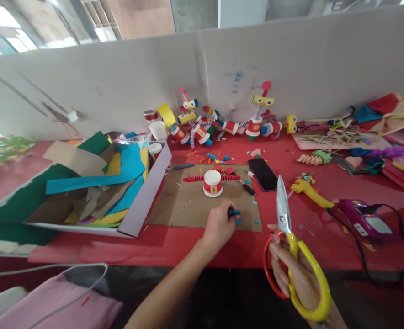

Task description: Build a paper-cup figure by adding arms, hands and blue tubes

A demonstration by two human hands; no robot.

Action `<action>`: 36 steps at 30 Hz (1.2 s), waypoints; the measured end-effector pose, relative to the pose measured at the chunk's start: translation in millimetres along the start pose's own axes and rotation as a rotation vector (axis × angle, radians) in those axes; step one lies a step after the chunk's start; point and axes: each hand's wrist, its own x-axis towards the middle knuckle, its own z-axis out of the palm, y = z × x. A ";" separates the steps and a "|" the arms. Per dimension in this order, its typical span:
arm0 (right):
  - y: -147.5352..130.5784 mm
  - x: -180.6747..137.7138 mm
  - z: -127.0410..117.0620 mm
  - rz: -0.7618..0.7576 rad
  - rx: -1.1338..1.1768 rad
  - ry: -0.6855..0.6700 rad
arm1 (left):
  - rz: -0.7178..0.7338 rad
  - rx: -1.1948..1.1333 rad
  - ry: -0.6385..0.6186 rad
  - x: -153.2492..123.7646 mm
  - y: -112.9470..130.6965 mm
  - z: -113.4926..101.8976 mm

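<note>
In my right hand [291, 269] is a pair of scissors [284, 214] with one red and one yellow handle, blades together and pointing up. My left hand [220, 224] pinches a small blue piece [234, 213], perhaps paper, low over the cardboard mat [178, 210]. Another blue bit lies just beneath those fingers. Beyond my left hand stands a red and white paper cup [212, 183], upside down, with a red folded-paper strip [193, 178] sticking out on each side like arms.
A box [143, 201] of coloured paper stands left. Several cup figures [256, 125] line the cardboard wall. A black phone [263, 173], a yellow glue gun [311, 192] and a purple corded device [368, 219] lie to the right. Paper scraps dot the red table.
</note>
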 end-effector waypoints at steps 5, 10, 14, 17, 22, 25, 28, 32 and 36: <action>-30.5 48.0 16.7 -0.244 0.020 0.003 | -0.106 -0.698 0.182 10.2 28.1 -19.4; -71.6 101.8 52.6 -0.368 0.132 -0.044 | -0.164 -1.116 0.206 48.5 61.0 -44.3; -89.2 129.2 64.2 -0.330 0.152 -0.183 | -0.139 -1.176 0.259 70.7 68.8 -39.3; -87.9 142.1 58.3 -0.427 0.078 -0.261 | -0.076 -1.086 0.279 74.5 65.6 -31.9; -77.7 147.1 41.3 -0.518 -0.088 -0.228 | -0.064 -0.894 0.165 71.0 54.0 -34.7; -75.8 142.9 37.4 -0.480 -0.100 -0.249 | -0.119 -0.794 0.018 69.3 48.0 -40.5; -76.9 139.7 38.3 -0.438 -0.068 -0.235 | -0.122 -0.808 0.026 68.1 45.4 -45.2; -77.3 142.4 34.6 -0.377 -0.074 -0.165 | -0.169 -0.941 0.119 67.0 45.9 -54.3; -64.8 135.9 16.3 -0.166 -0.054 -0.193 | -0.191 -1.073 0.161 65.9 46.2 -63.3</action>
